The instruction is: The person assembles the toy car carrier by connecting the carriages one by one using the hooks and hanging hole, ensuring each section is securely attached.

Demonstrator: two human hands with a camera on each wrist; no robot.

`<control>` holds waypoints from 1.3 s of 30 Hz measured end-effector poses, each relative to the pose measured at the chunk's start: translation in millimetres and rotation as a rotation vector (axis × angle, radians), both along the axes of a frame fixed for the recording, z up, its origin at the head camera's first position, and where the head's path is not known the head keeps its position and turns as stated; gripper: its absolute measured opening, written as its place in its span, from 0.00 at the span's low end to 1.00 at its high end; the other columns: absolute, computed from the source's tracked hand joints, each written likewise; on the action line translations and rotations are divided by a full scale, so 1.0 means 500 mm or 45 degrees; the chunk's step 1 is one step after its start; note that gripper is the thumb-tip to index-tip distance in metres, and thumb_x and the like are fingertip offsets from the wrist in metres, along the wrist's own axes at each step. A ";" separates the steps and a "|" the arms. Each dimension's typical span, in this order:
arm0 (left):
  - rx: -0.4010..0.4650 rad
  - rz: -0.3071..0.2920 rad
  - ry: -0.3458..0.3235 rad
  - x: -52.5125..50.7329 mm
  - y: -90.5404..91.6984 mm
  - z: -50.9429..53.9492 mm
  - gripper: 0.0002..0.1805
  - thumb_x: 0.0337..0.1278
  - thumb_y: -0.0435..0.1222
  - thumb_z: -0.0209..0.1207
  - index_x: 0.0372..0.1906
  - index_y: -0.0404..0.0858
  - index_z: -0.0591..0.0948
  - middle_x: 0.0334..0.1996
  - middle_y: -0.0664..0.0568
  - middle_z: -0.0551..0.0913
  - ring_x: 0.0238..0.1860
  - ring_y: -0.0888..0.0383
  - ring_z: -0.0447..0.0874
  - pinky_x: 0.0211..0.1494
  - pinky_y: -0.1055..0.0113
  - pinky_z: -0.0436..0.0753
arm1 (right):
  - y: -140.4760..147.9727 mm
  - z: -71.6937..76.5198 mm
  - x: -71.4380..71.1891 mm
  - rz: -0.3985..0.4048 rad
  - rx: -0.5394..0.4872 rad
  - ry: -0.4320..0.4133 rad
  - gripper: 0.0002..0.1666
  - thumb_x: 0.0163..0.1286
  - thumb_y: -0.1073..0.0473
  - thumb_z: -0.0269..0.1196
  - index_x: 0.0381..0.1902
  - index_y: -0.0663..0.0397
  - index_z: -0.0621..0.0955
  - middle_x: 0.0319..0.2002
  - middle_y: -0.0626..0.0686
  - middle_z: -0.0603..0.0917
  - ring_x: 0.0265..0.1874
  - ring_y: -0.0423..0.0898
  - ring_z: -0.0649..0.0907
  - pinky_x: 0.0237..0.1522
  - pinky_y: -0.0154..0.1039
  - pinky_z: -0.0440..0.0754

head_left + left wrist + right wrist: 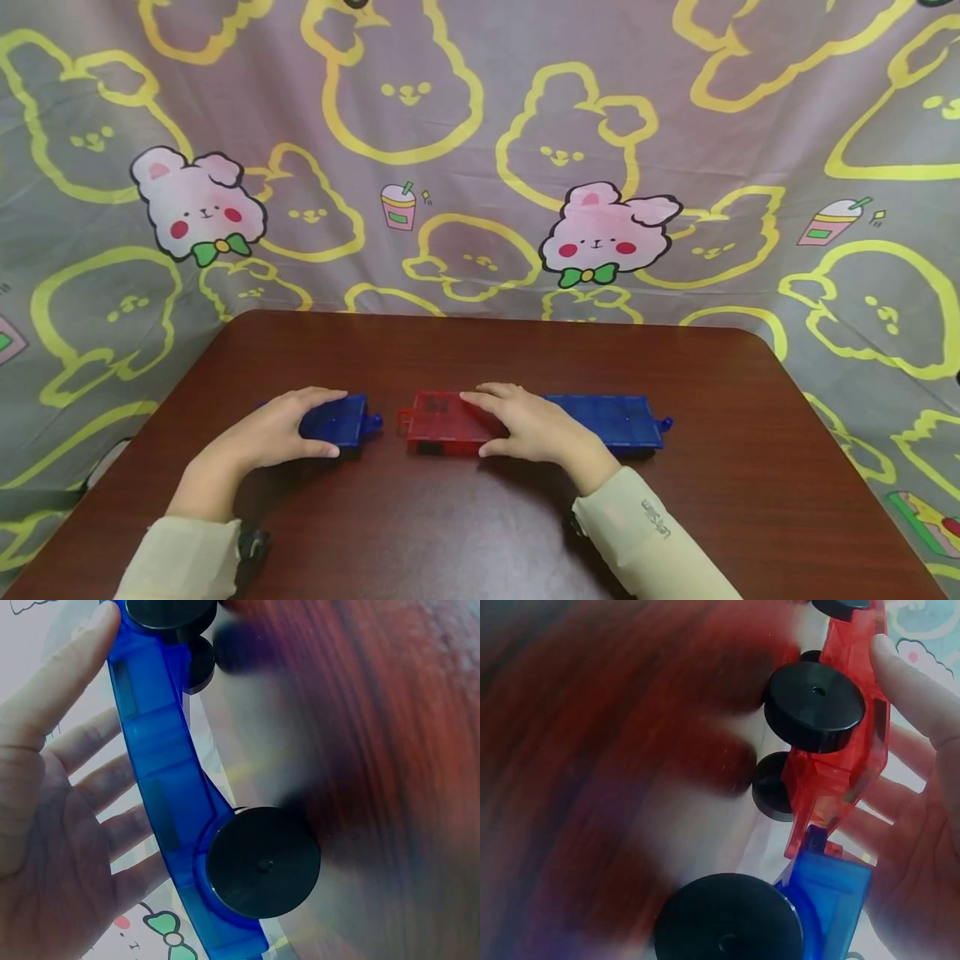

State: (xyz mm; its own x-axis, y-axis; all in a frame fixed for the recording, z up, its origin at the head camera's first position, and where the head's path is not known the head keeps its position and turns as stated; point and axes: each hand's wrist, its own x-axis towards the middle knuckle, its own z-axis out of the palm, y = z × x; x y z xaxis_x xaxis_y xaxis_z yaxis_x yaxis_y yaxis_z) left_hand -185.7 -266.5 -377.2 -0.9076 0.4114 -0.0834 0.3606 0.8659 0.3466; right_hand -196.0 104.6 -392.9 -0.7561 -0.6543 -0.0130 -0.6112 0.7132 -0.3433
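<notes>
At the left of the table, my left hand (281,429) grips a blue translucent car (341,421) across its width, thumb on the near side. The left wrist view shows that blue car (154,750) with black wheels (262,862). My right hand (528,425) grips a red translucent car (442,421), whose left end carries a red loop facing the blue car's hook across a gap. Another blue car (615,421) lies to the right; in the right wrist view, the red car (840,772) meets this blue piece (829,889) end to end.
The dark reddish-brown table (420,533) has a patterned cloth (465,108) with cartoon bears hanging behind it. A hook sticks out from the right end of the right blue car.
</notes>
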 end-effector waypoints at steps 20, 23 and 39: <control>-0.028 -0.042 0.043 -0.008 0.020 0.007 0.41 0.44 0.51 0.75 0.65 0.37 0.76 0.60 0.34 0.77 0.58 0.37 0.78 0.58 0.38 0.79 | 0.006 -0.004 -0.005 0.054 -0.085 -0.053 0.39 0.62 0.49 0.72 0.70 0.44 0.72 0.65 0.56 0.73 0.62 0.52 0.76 0.68 0.59 0.71; -0.021 -0.061 0.052 -0.008 0.021 0.005 0.41 0.44 0.50 0.75 0.64 0.37 0.77 0.60 0.34 0.78 0.57 0.39 0.78 0.57 0.40 0.80 | 0.008 -0.007 -0.007 0.061 -0.121 -0.074 0.38 0.62 0.50 0.72 0.69 0.43 0.73 0.64 0.55 0.73 0.61 0.51 0.76 0.68 0.61 0.70; -0.061 -0.065 0.049 -0.014 0.046 0.002 0.41 0.45 0.50 0.75 0.65 0.38 0.77 0.61 0.33 0.77 0.59 0.36 0.77 0.59 0.39 0.78 | 0.006 -0.010 -0.007 0.074 -0.178 -0.087 0.38 0.61 0.50 0.72 0.68 0.42 0.73 0.64 0.53 0.72 0.57 0.48 0.77 0.59 0.49 0.80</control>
